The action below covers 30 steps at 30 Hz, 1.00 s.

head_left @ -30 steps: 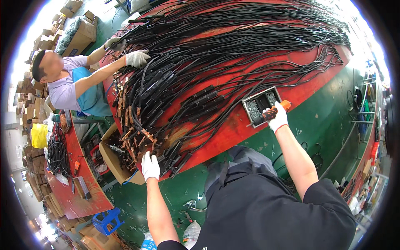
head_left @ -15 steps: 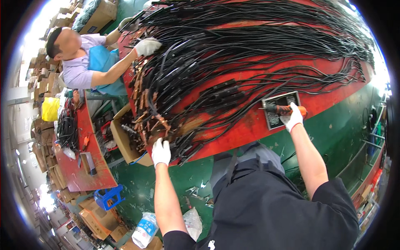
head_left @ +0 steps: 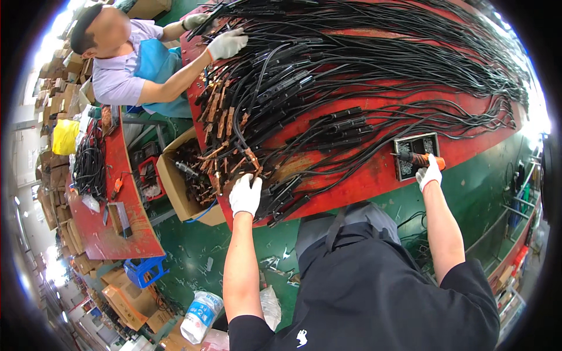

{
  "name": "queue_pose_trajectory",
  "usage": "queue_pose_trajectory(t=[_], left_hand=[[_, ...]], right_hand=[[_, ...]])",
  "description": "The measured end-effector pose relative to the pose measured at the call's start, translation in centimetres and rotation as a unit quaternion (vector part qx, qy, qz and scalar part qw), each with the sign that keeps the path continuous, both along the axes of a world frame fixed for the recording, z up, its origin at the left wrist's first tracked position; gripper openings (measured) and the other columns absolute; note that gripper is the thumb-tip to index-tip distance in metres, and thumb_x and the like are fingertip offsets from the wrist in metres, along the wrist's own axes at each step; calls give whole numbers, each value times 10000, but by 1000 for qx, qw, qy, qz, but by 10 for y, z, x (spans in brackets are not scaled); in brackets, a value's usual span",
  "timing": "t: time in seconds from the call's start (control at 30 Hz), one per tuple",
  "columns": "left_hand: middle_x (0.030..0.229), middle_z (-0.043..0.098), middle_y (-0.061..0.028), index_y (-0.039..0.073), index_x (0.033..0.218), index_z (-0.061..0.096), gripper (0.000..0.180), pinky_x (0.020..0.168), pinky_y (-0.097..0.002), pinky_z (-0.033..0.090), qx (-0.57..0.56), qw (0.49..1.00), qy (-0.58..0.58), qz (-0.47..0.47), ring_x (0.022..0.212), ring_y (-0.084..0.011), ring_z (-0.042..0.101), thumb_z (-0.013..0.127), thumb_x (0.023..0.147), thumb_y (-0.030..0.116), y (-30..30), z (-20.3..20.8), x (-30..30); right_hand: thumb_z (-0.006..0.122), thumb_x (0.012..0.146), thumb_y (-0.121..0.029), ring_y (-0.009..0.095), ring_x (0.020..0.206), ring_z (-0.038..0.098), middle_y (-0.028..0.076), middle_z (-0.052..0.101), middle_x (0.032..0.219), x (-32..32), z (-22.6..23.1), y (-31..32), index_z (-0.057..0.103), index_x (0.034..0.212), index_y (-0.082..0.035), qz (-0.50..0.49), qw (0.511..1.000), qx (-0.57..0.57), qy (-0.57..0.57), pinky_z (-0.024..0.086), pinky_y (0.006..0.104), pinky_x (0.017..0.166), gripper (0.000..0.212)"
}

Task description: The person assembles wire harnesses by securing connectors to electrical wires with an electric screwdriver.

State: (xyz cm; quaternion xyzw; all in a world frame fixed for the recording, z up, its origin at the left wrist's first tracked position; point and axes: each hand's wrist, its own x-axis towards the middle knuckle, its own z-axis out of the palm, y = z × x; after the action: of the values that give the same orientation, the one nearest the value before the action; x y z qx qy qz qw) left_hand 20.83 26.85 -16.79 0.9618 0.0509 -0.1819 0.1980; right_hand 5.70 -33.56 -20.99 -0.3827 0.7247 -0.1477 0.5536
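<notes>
My left hand [head_left: 245, 195], in a white glove, is at the near left of the red table, with its thumb and fingers closed around the lower end of a copper piece [head_left: 252, 159]. This copper piece sits at the end of a thick black cable [head_left: 239, 126]. My gloved right hand [head_left: 430, 174] grips an orange and black power screwdriver [head_left: 418, 159], held level over a tray [head_left: 399, 169] of small metal parts. Black handles [head_left: 287, 196] lie beside my left hand, and more copper pieces [head_left: 222, 120] are piled beyond it.
Long black cables [head_left: 404, 55] spread across the red table [head_left: 374, 187]. A co-worker [head_left: 126, 64] in a blue apron handles parts at the far left. An open cardboard box [head_left: 175, 190] with metal parts stands by the table's left edge. A blue stool [head_left: 146, 270] is on the floor.
In the picture, both my hands have shifted right and slightly, the left one upward, with the whole view also shifting. The screwdriver stays in my right hand over the tray.
</notes>
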Motion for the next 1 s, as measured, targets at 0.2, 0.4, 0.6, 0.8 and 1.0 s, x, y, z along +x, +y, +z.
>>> queue_pose_trajectory(t=[0.2, 0.4, 0.6, 0.8, 1.0], left_hand=[[1216, 711, -209, 52, 1190, 646, 539, 1013, -493, 495, 148, 976, 131, -90, 1187, -401, 639, 726, 883, 488, -32, 9, 30], [1183, 727, -198, 91, 1218, 654, 521, 1017, -496, 491, 80, 988, 112, -73, 1168, -391, 650, 782, 826, 410, -19, 0, 24], [1141, 690, -214, 57, 1163, 681, 453, 1003, -497, 488, 79, 993, 15, -90, 1144, -418, 624, 752, 871, 396, -23, -1, 4], [1155, 718, -241, 50, 1246, 656, 404, 969, -460, 511, -58, 998, 21, 24, 1112, -419, 672, 672, 970, 345, -31, 20, 8], [1189, 720, -215, 50, 1254, 668, 394, 979, -465, 516, -56, 997, -44, 20, 1117, -410, 673, 632, 997, 346, -40, 46, 12]], right_hand=[[843, 828, -515, 211, 686, 658, 65, 662, 849, -5, -10, -16, 675, 1093, -120, 28, 999, -15, 13, 568, 386, 601, 504], [849, 828, -496, 180, 634, 644, 56, 661, 840, -12, -13, -8, 672, 1052, -101, 31, 999, -34, -20, 562, 351, 555, 488], [788, 903, -475, 141, 573, 585, 18, 578, 804, -15, 12, 14, 621, 999, -93, -14, 997, -43, -60, 502, 298, 474, 427], [745, 972, -375, 93, 519, 499, -1, 530, 775, -30, 16, 26, 584, 1015, -95, 8, 991, -93, -92, 441, 268, 450, 326], [713, 992, -170, 48, 592, 487, -11, 603, 825, -6, 43, 95, 621, 1093, -94, 301, 910, -215, -189, 411, 236, 521, 156]])
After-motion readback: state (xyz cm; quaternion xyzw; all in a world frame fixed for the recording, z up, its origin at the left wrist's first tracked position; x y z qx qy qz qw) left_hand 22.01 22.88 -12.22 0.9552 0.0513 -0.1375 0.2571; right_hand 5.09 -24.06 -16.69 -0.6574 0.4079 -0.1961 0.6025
